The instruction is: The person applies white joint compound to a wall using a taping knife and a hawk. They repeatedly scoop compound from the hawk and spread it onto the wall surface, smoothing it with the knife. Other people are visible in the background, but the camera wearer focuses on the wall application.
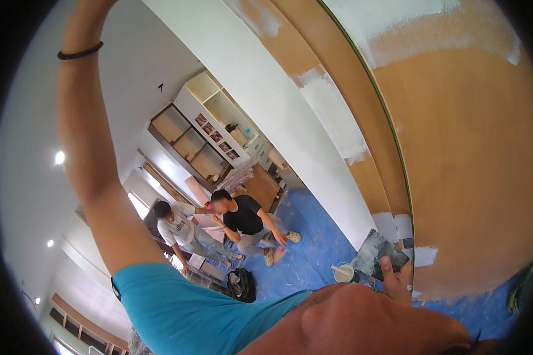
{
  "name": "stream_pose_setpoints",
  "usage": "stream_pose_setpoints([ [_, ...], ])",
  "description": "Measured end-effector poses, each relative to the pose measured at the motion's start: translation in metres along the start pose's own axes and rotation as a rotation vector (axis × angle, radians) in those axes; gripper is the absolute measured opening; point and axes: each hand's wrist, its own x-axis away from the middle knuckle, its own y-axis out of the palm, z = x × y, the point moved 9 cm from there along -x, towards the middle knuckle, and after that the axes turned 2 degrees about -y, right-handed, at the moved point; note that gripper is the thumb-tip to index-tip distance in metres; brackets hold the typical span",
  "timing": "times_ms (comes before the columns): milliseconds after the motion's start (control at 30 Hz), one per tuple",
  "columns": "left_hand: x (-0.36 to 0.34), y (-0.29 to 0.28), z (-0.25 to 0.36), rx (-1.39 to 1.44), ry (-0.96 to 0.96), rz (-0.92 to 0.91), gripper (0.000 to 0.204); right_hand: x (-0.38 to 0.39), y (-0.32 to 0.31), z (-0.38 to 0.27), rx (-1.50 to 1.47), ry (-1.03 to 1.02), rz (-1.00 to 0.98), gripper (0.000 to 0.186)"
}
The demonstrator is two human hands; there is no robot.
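My left arm, in a blue short sleeve with a dark band at the wrist, stretches up along the left side; its hand is cut off by the top edge. Low on the right, my right hand grips a dark, flat putty blade smeared with whitish filler, the thumb lying on its face. An open pail of pale filler stands on the floor just left of the blade. Beside this hand rises a tan board panel with white filler patches, next to a white wall edge.
Blue sheeting covers the floor. Farther off are a crouching person in a black shirt and another in a white shirt. A black bag lies near them. Shelving and stacked boards stand behind.
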Motion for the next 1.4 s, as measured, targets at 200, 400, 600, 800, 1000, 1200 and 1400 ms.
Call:
stream_pose_setpoints([
  [200, 0.025, 0.022, -0.006, 0.06, -0.008, 0.219, 0.043, 0.0, -0.001, -0.002, -0.006, 0.0, -0.021, 0.033],
  [400, 0.024, 0.04, -0.007, 0.091, -0.045, 0.226, 0.044, 0.001, 0.001, 0.006, -0.022, 0.091, -0.068, 0.034],
  [600, 0.03, 0.059, 0.001, -0.059, 0.003, 0.198, 0.047, 0.001, 0.0, 0.0, -0.052, 0.052, -0.012, 0.034],
  [800, 0.016, 0.038, -0.001, 0.003, -0.007, -0.004, 0.045, 0.001, -0.005, 0.003, -0.016, 0.04, 0.0, 0.037],
  [1000, 0.006, -0.007, 0.016, 0.057, 0.083, 0.229, 0.044, 0.0, -0.009, -0.007, -0.007, -0.046, 0.028, 0.038],
  [1200, -0.01, 0.026, 0.022, -0.141, 0.07, -0.074, 0.044, -0.004, -0.004, -0.01, -0.016, -0.013, -0.026, 0.037],
  [1400, -0.035, 0.038, 0.004, -0.148, -0.094, -0.276, 0.029, -0.005, -0.006, -0.009, 0.041, -0.05, -0.041, 0.035],
])
